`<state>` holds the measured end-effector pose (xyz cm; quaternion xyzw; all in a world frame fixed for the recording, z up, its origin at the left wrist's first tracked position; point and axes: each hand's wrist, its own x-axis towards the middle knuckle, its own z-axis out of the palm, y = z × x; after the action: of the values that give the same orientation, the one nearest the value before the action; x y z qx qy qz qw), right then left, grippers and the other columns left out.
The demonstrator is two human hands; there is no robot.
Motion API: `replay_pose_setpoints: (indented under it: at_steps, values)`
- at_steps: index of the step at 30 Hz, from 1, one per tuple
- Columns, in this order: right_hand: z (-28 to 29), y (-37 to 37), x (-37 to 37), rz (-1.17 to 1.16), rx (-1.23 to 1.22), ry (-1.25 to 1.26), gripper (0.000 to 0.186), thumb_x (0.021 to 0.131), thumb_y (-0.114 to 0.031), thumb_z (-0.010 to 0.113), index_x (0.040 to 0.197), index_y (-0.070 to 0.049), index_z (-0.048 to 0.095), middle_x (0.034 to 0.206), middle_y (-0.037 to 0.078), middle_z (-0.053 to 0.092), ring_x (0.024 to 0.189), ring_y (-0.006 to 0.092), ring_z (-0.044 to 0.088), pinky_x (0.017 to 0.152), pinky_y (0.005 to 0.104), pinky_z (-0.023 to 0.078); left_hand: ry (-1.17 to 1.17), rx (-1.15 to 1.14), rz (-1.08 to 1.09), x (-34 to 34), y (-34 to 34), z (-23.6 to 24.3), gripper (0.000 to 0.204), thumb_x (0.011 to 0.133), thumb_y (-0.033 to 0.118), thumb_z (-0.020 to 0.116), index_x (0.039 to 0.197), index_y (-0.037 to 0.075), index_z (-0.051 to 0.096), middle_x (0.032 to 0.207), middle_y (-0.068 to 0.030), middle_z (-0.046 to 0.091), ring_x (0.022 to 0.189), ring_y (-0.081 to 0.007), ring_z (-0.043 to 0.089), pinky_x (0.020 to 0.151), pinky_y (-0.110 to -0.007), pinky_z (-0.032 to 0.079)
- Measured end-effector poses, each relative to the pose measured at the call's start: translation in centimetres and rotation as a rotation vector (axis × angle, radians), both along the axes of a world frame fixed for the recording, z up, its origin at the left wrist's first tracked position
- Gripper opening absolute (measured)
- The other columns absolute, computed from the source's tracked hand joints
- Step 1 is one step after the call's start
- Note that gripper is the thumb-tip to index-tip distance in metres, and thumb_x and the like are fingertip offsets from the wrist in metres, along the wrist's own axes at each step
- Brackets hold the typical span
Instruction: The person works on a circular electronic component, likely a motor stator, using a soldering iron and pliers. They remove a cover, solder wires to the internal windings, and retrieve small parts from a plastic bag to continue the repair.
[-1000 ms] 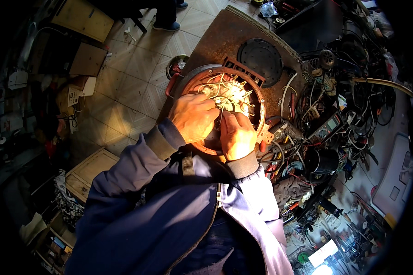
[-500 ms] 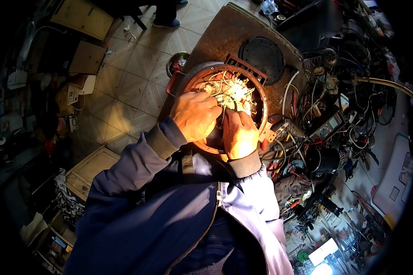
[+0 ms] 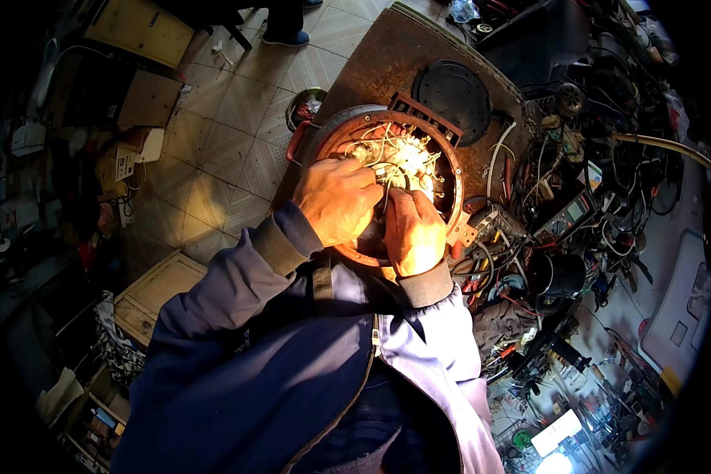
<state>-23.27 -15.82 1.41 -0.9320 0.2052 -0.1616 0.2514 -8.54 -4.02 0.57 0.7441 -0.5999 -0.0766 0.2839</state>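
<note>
A round reddish appliance body [image 3: 450, 170] lies open on the workbench, its inside full of pale wires [image 3: 407, 158]. My left hand [image 3: 335, 197] rests over its near rim with curled fingers touching the wires. My right hand [image 3: 413, 229] sits beside it, fingers pinched down among the same wires. What the fingertips grip is hidden. Both blue sleeves come up from the lower edge.
A rusty brown board [image 3: 395, 63] carries the appliance and a black round lid [image 3: 454, 91]. Tangled cables, a meter [image 3: 568, 213] and small tools crowd the bench on the right. Tiled floor, cardboard boxes [image 3: 138, 28] and a wooden crate [image 3: 154, 292] lie left.
Both hands stay in the appliance; the fingers have shifted slightly among the wires, with the right hand a little lower.
</note>
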Motion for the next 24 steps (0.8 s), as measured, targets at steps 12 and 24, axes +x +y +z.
replay_pose_setpoints:
  at_steps: [12, 24]
  values:
    - [-0.4, 0.42, 0.05, -0.066, -0.062, 0.011, 0.015, 0.085, -0.005, 0.075, 0.1, -0.005, 0.071, 0.088, 0.013, 0.068, 0.081, 0.035, 0.071, 0.07, 0.0435, 0.059, 0.018, -0.016, 0.014, -0.05, -0.23, 0.01, 0.009, 0.076, 0.015, 0.069, 0.084, 0.011, 0.071, 0.081, -0.0021, 0.062, 0.085, -0.0256, 0.064, 0.072, -0.041, 0.051]
    - [0.05, 0.36, 0.17, -0.089, -0.046, 0.034, 0.015, 0.085, -0.005, 0.077, 0.099, -0.005, 0.07, 0.089, 0.013, 0.069, 0.079, 0.0348, 0.071, 0.068, 0.043, 0.058, 0.014, -0.007, 0.007, 0.12, -0.53, 0.37, 0.011, 0.075, 0.016, 0.071, 0.085, 0.011, 0.072, 0.081, -0.0025, 0.061, 0.084, -0.0248, 0.063, 0.071, -0.041, 0.052]
